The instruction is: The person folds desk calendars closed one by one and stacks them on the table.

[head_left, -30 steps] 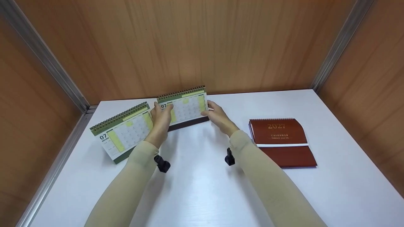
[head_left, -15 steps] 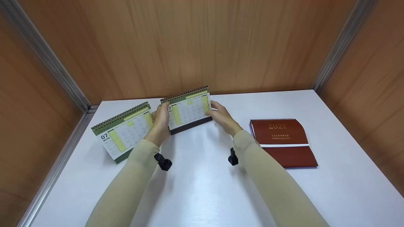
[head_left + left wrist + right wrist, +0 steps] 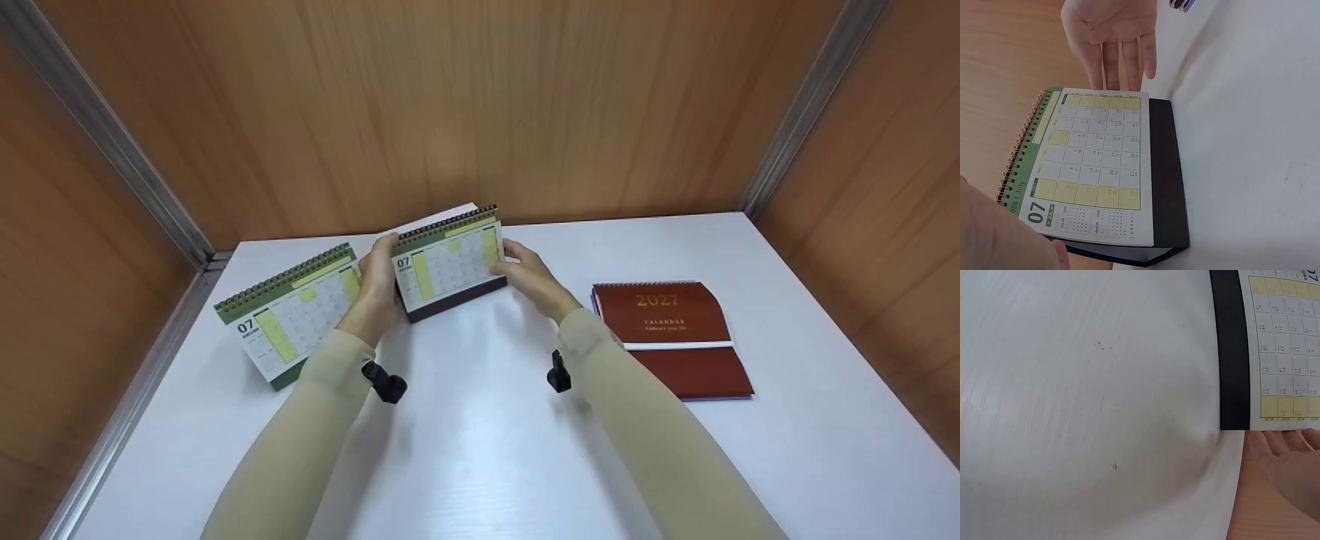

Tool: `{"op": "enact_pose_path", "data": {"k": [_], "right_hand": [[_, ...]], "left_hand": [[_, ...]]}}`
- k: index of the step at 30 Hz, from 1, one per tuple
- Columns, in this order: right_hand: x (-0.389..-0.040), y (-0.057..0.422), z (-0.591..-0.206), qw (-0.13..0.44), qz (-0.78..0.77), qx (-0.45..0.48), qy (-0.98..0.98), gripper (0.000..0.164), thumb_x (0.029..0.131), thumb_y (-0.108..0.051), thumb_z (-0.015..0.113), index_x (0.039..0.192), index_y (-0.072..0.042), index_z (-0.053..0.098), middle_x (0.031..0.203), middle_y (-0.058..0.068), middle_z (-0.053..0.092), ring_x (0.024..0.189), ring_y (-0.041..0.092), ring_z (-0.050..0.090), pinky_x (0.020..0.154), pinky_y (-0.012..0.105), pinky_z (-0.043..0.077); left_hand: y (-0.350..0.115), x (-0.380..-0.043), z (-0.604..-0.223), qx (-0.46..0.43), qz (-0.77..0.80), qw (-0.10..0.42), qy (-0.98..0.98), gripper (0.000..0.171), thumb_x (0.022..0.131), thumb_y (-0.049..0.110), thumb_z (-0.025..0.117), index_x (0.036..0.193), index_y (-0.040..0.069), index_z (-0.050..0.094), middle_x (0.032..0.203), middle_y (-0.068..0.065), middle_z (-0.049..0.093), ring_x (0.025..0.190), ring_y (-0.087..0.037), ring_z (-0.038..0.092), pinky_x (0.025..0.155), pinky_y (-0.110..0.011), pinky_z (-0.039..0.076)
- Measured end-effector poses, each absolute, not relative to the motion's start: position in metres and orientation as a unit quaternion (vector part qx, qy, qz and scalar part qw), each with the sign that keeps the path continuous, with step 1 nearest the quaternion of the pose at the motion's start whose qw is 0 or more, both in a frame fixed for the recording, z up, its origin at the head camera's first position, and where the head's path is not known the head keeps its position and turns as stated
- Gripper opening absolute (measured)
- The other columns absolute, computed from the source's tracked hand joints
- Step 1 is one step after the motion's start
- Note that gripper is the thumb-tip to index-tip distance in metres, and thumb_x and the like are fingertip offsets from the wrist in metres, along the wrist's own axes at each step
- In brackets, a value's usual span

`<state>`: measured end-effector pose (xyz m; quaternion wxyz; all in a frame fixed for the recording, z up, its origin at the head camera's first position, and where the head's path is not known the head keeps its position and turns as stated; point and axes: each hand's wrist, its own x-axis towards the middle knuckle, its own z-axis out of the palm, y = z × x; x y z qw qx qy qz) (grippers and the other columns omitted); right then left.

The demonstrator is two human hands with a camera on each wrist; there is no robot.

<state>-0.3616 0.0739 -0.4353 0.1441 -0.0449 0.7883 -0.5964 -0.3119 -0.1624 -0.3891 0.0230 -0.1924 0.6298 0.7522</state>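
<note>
A spiral-bound desk calendar (image 3: 454, 264), with a green-headed July page and dark base, stands tilted near the back wall. In the head view, my left hand (image 3: 377, 294) holds its left side, thumb at the top corner; its other fingers are mostly hidden. My right hand (image 3: 532, 281) touches the right edge, with its fingers straight in the left wrist view. A white sheet (image 3: 435, 217) shows behind the spiral. Left of my left hand stands a similar calendar (image 3: 300, 315) with a green base.
A reddish-brown 2027 calendar (image 3: 664, 315) with a white band lies on the right of the white table (image 3: 465, 450), partly behind my right sleeve. Wooden panels (image 3: 480, 97) enclose the back and both sides.
The dark-based calendar has shifted slightly right with both hands. My left thumb has moved from its page front to the top left corner. A white sheet now shows behind the spiral.
</note>
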Motion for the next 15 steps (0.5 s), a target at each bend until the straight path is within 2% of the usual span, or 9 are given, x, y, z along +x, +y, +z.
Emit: {"op": "enact_pose_path", "data": {"k": [2, 4, 7, 9, 10, 11, 15], "right_hand": [[-0.3621, 0.0741, -0.4357, 0.143, -0.598, -0.049, 0.787, 0.070, 0.103, -0.023, 0.060, 0.168, -0.016, 0.033, 0.170, 0.005, 0.037, 0.160, 0.029, 0.027, 0.129, 0.057, 0.021], [-0.3626, 0.0746, -0.4363, 0.142, -0.598, -0.053, 0.787, 0.069, 0.103, -0.023, 0.060, 0.167, -0.016, 0.034, 0.170, 0.005, 0.037, 0.160, 0.029, 0.028, 0.129, 0.056, 0.022], [-0.3631, 0.0758, -0.4373, 0.140, -0.598, -0.060, 0.787, 0.069, 0.103, -0.023, 0.060, 0.167, -0.016, 0.035, 0.170, 0.006, 0.037, 0.160, 0.030, 0.027, 0.129, 0.055, 0.023], [-0.3635, 0.0765, -0.4379, 0.140, -0.597, -0.062, 0.788, 0.069, 0.102, -0.023, 0.059, 0.167, -0.016, 0.035, 0.170, 0.007, 0.037, 0.160, 0.030, 0.026, 0.129, 0.054, 0.024], [-0.3638, 0.0767, -0.4381, 0.141, -0.598, -0.064, 0.787, 0.069, 0.102, -0.023, 0.059, 0.167, -0.015, 0.035, 0.170, 0.007, 0.037, 0.160, 0.030, 0.026, 0.129, 0.054, 0.024], [-0.3640, 0.0770, -0.4382, 0.141, -0.598, -0.064, 0.786, 0.069, 0.103, -0.023, 0.059, 0.167, -0.015, 0.035, 0.170, 0.007, 0.037, 0.160, 0.030, 0.026, 0.129, 0.054, 0.025], [-0.3655, 0.0785, -0.4384, 0.154, -0.609, -0.066, 0.775, 0.064, 0.106, -0.024, 0.055, 0.167, -0.016, 0.035, 0.168, 0.005, 0.040, 0.158, 0.028, 0.030, 0.129, 0.052, 0.026]], "left_hand": [[-0.1635, -0.3121, -0.3865, -0.186, 0.750, 0.026, 0.634, 0.045, 0.107, 0.050, 0.046, 0.138, 0.018, 0.056, 0.139, -0.007, 0.066, 0.128, -0.023, 0.059, 0.118, -0.037, 0.037], [-0.1643, -0.3125, -0.3842, -0.176, 0.742, 0.030, 0.647, 0.056, 0.106, 0.050, 0.046, 0.153, 0.021, 0.046, 0.155, -0.003, 0.055, 0.139, -0.020, 0.050, 0.123, -0.037, 0.029], [-0.1665, -0.3134, -0.3823, -0.158, 0.727, 0.027, 0.668, 0.074, 0.105, 0.049, 0.045, 0.170, 0.025, 0.019, 0.176, 0.007, 0.022, 0.159, -0.015, 0.022, 0.130, -0.036, 0.012], [-0.1677, -0.3135, -0.3814, -0.149, 0.719, 0.022, 0.679, 0.081, 0.105, 0.049, 0.044, 0.173, 0.028, 0.003, 0.179, 0.014, 0.001, 0.163, -0.011, 0.003, 0.132, -0.036, 0.003], [-0.1682, -0.3134, -0.3810, -0.145, 0.717, 0.019, 0.682, 0.083, 0.105, 0.049, 0.043, 0.172, 0.029, 0.000, 0.178, 0.015, -0.005, 0.163, -0.011, -0.004, 0.132, -0.036, 0.000], [-0.1687, -0.3132, -0.3807, -0.142, 0.715, 0.017, 0.684, 0.082, 0.105, 0.049, 0.043, 0.172, 0.030, -0.001, 0.178, 0.016, -0.008, 0.163, -0.011, -0.008, 0.132, -0.037, -0.001], [-0.1681, -0.3115, -0.3792, -0.133, 0.707, 0.015, 0.694, 0.080, 0.106, 0.050, 0.041, 0.172, 0.035, -0.001, 0.178, 0.013, -0.009, 0.164, -0.013, -0.008, 0.132, -0.040, -0.001]]}}
